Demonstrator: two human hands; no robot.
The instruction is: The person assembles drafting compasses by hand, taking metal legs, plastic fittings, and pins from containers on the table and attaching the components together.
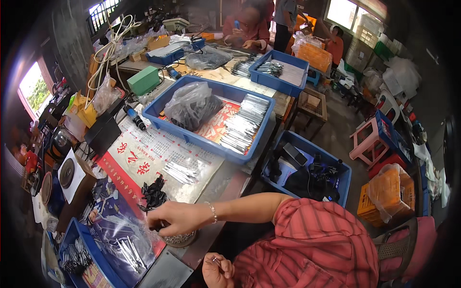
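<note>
My right hand (175,218), a bracelet on its wrist, reaches over a round bowl (181,240) filled with small metal parts. Its fingers are bent together and point down, hiding whatever they may hold. Just beyond them lies a pile of black plastic pieces (154,193). Low in the picture, close to my body, my left hand (218,272) is closed around a small shiny piece, mostly covered by the fingers. Thin silvery rods (180,172) lie side by side on the printed paper (153,151), and more rods (130,254) rest on plastic film near the front.
A large blue tray (201,139) holds rods and a bag of dark parts. Another blue tray (91,254) stands at the lower left. A power screwdriver (134,117) lies by a green box (144,80). Right of the table is a blue crate (307,168). People work farther back.
</note>
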